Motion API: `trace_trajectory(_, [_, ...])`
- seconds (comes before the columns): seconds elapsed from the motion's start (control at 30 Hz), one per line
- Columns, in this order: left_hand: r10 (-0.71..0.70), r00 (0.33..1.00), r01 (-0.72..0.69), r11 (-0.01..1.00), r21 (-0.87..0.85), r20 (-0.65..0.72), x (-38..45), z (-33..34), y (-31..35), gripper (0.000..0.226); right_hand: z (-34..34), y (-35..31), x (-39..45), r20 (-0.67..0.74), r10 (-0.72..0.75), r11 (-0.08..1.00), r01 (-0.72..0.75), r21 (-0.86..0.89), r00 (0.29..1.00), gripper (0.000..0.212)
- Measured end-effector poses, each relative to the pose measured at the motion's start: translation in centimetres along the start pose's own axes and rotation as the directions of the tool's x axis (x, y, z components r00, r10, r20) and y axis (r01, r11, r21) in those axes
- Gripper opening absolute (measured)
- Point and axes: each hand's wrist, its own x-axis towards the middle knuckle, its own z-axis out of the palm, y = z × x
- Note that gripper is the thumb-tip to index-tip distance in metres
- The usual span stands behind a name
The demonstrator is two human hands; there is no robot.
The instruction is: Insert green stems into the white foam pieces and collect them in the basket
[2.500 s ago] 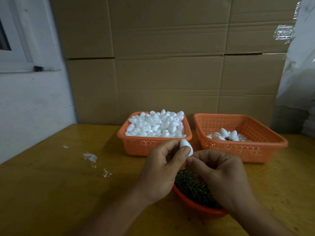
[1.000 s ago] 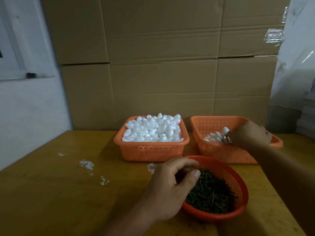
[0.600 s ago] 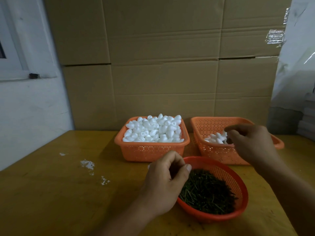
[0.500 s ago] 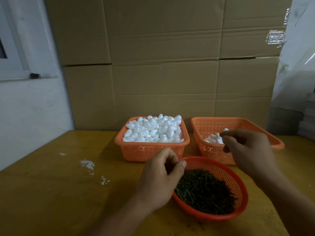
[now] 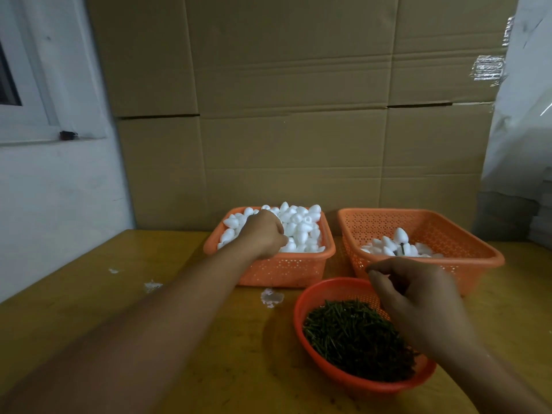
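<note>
**A:** What's over on the far left?

**B:** A white wall with a window frame [image 5: 27, 85], then the wooden table [image 5: 89, 294] with a few white crumbs [image 5: 152, 285] on it. Cardboard sheets [image 5: 298, 115] stand behind everything.

**A:** And your left hand?

**B:** My left hand [image 5: 263, 234] reaches into the left orange basket [image 5: 286, 270], which is heaped with plain white foam pieces [image 5: 301, 225]. My fingers are curled down into the pile. Whether that grip has closed on a piece I cannot tell; the back of my hand hides the fingertips.

**A:** What sits nearer to you?

**B:** A round red bowl [image 5: 310, 294] just in front of the two baskets, full of dark green stems [image 5: 352, 336]. A white smear [image 5: 271, 296] lies on the table just left of it.

**A:** Your right hand?

**B:** My right hand [image 5: 418, 300] hovers over the bowl's far right side, fingers bent, thumb and forefinger drawn close together in a narrow grip. If a stem is pinched there, it's too small to make out.

**A:** And on the right?

**B:** The right orange basket [image 5: 466, 252], holding a small cluster of finished foam pieces [image 5: 397, 243], one standing up with a dark stem showing beneath it. A pale plastic sheet [image 5: 522, 115] hangs at the far right.
</note>
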Motion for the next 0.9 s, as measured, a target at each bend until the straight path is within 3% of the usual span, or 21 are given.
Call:
trace_trajectory(0.13, [-0.014, 0.991, -0.029, 0.949, 0.313, 0.137, 2.5, 0.5, 1.1, 0.047, 0.2, 0.3, -0.1, 0.011, 0.003, 1.0, -0.002, -0.029, 1.0, 0.011])
trace_trajectory(0.3, [-0.063, 0.965, -0.042, 0.921, 0.387, 0.256, 3.8, 1.3, 2.1, 0.088, 0.2, 0.2, -0.1, 0.008, -0.027, 0.998, 0.027, -0.048, 1.0, 0.013])
trace_trajectory(0.5, [-0.082, 0.968, -0.032, 0.898, 0.439, 0.238, 3.9, 1.4, 2.2, 0.093, 0.3, 0.3, -0.1, 0.003, -0.035, 0.998, 0.035, -0.06, 0.999, 0.012])
trace_trajectory(0.6, [-0.021, 0.988, -0.024, 0.958, 0.285, 0.155, 3.6, 1.4, 1.4, 0.057, 0.3, 0.4, -0.1, 0.01, -0.025, 0.998, 0.025, -0.065, 1.0, 0.013])
trace_trajectory(0.7, [0.017, 1.0, -0.02, 0.991, -0.131, -0.024, 2.7, 1.4, 0.4, 0.014, 0.3, 0.3, 0.0, 0.008, -0.022, 0.998, 0.023, -0.066, 1.0, 0.012])
trace_trajectory(0.77, [0.067, 0.992, -0.101, 0.935, -0.34, -0.109, 1.4, 1.3, 0.4, 0.012, 0.4, 0.3, 0.0, 0.011, -0.017, 0.998, 0.017, -0.065, 1.0, 0.012])
trace_trajectory(0.9, [0.167, 0.958, -0.263, 0.839, -0.476, -0.234, -1.3, 1.2, 0.8, 0.019, 0.5, 0.2, -0.2, 0.024, -0.015, 0.998, 0.016, -0.065, 1.0, 0.013])
